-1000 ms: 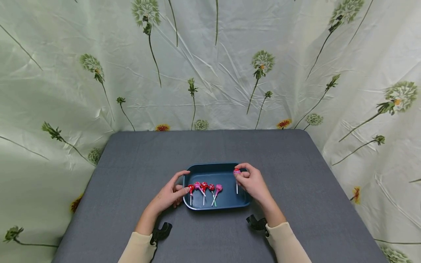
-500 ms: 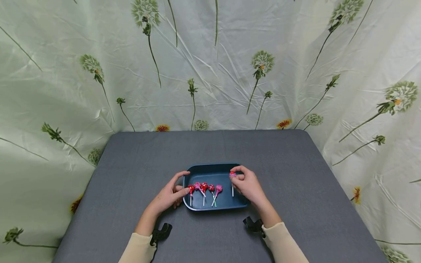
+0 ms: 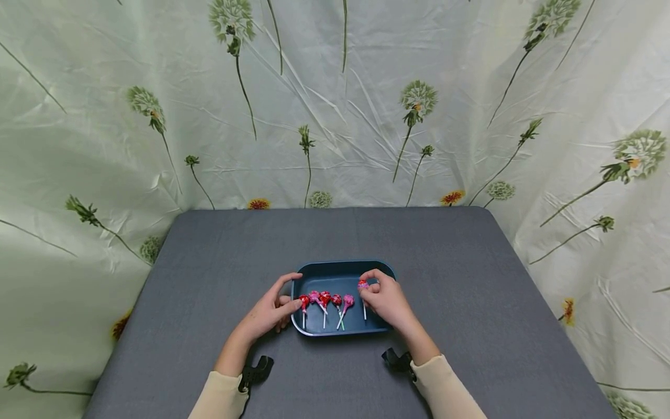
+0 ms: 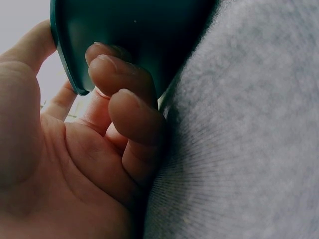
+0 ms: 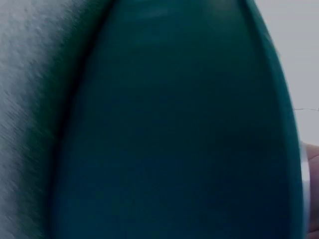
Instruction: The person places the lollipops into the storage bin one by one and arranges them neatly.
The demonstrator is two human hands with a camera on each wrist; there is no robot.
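A dark blue tray (image 3: 340, 279) sits on the table with several red and pink wrapped lollipops (image 3: 348, 299) lined up inside, sticks toward the person. My left hand (image 3: 267, 308) holds the tray's left end, its thumb over the rim beside the leftmost red lollipop (image 3: 304, 300). In the left wrist view its other fingers (image 4: 134, 117) curl against the outer wall. Over the tray's right part, my right hand (image 3: 386, 299) pinches another lollipop (image 3: 363, 284) by its red and pink head, its white stick pointing down. The tray's outer wall (image 5: 174, 124) fills most of the right wrist view.
A grey cloth (image 3: 335, 378) covers the table beneath the tray. Behind and at both sides hangs a pale curtain (image 3: 356, 116) printed with dandelions. Black wrist camera mounts (image 3: 256, 371) sit on both wrists, close above the table.
My right hand has moved left and nearer the person with the pinched lollipop, toward the row. The left hand and the tray have stayed almost still.
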